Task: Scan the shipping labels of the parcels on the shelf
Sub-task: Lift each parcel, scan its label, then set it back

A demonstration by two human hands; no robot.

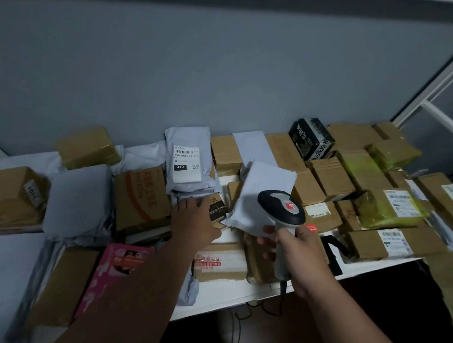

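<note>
Parcels crowd the white shelf (224, 292). Right hand (301, 256) grips a grey handheld barcode scanner (281, 208); left hand (195, 222) holds a small brown-and-black box (217, 210) beside a white plastic mailer (260, 199).

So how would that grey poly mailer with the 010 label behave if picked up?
The grey poly mailer would probably flop and sag, since its film looks wrinkled and soft. It likely feels light for its size. Its smooth plastic may slip, and it leans on other parcels, so neighbours might shift.
</note>
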